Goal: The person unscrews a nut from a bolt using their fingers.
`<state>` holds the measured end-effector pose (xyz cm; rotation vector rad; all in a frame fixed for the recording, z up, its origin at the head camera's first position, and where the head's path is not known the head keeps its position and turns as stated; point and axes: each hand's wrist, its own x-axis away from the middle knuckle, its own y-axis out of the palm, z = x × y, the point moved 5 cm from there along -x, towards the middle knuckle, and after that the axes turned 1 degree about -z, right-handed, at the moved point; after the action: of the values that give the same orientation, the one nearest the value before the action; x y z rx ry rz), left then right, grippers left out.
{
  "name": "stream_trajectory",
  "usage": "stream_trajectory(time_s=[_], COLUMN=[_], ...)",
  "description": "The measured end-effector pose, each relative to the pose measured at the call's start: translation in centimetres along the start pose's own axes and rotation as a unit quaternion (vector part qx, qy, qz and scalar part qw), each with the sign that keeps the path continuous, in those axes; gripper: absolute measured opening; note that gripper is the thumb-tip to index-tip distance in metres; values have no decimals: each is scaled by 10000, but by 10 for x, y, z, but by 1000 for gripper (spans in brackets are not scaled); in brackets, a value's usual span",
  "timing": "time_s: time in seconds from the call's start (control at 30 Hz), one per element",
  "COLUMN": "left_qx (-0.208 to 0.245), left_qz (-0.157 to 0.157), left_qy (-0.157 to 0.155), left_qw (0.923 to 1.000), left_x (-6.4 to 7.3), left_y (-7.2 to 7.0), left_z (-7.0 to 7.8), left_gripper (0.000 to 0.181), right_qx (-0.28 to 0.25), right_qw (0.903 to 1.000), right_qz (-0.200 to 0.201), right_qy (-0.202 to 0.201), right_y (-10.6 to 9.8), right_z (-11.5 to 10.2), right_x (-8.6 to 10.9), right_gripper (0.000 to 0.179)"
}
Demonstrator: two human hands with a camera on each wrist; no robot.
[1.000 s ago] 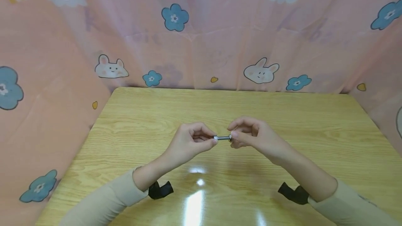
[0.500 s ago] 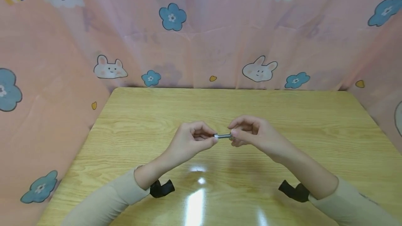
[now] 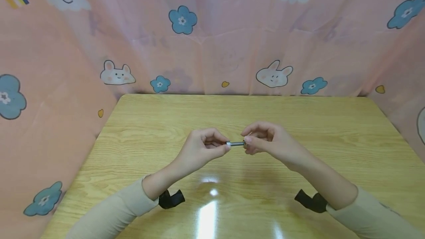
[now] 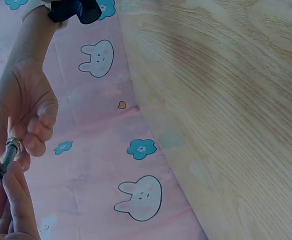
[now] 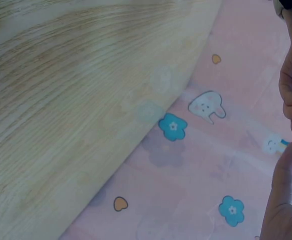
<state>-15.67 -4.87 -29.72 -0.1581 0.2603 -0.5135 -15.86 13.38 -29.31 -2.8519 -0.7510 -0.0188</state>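
Note:
In the head view a metal bolt (image 3: 237, 144) lies level between the two hands, above the table. My left hand (image 3: 202, 146) pinches its left end between thumb and fingertips. At the right end sits a nut (image 4: 13, 145), its shiny ring clearest in the left wrist view, with the threaded shank running down to the left fingertips. The thumb and index finger of my right hand (image 3: 270, 144) pinch that nut, the other fingers curling loosely behind. From the right wrist, both hands show only partly at the right edge, and the bolt is cut off there.
A wood-grain table (image 3: 159, 121) spreads under the hands, with glossy light reflections near its front. Pink cloth (image 3: 225, 47) printed with rabbits, flowers and clouds hangs along the back and sides. Black straps (image 3: 170, 199) sit at both wrists below the beige sleeves.
Both hands keep their hold, and the bolt has risen very slightly in the head view. The right thumb and fingers have shifted a little around the nut.

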Motion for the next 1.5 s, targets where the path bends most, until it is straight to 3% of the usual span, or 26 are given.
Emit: stream_trajectory(time_s=[0.4,0.6,1.3,1.5], left_qx=[-3,-40,-25,12], left_qz=[9,13,-3,25], left_qy=[-9,56,58,72], left_qw=[10000,10000,10000,10000], left_x=[1,1,1,1], left_y=[-1,0,-1,0], left_z=[-1,1,-2,-2], left_gripper=[11,11,10,10], right_qx=[-54,-117,-23,-143], right_qw=[9998,9999,9999,9999], right_qz=[-6,-71,44,-22], right_qy=[-186,54,-150,30], right_y=[1,3,2,2], right_z=[1,1,3,4], right_x=[2,0,2,0], right_gripper=[29,32,30,30])
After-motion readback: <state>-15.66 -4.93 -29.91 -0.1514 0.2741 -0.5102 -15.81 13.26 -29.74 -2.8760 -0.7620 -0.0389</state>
